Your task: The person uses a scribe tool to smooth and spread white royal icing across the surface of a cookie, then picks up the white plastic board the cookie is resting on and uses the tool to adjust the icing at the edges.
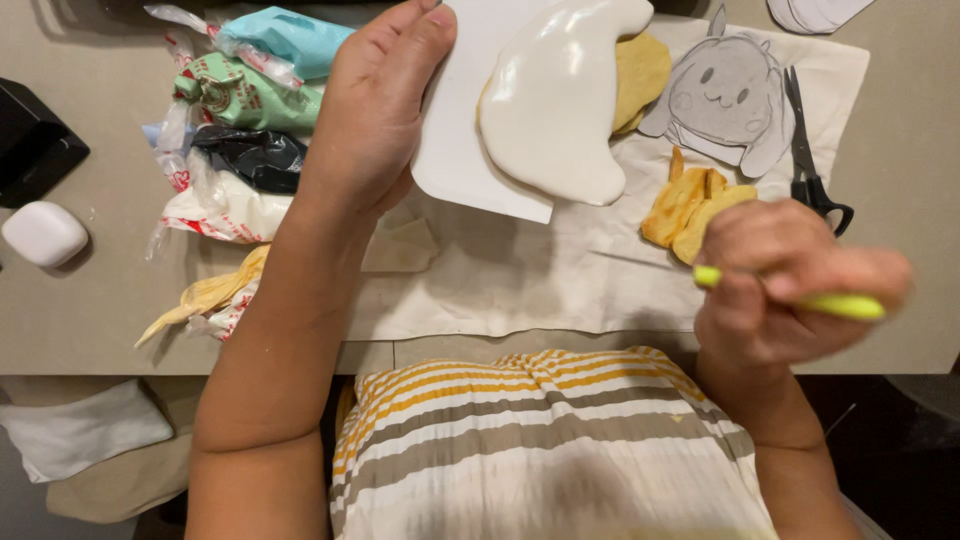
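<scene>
My left hand (375, 105) rests flat on the left edge of a white paper sheet (455, 150). On the sheet lies a large cookie covered in glossy white icing (555, 100), with bare golden cookie (640, 75) showing at its right side. My right hand (790, 285) is closed around a thin yellow-green tool (840, 304), held near the table's front edge, apart from the cookie. Small golden cookie scraps (690, 205) lie just above that hand.
Several icing bags in blue, green, black, white and yellow (245, 130) lie at the left. A grey cartoon paper cut-out (725, 95) and black scissors (810, 160) sit at the right. A white case (42, 233) and a black object (30, 140) are at the far left.
</scene>
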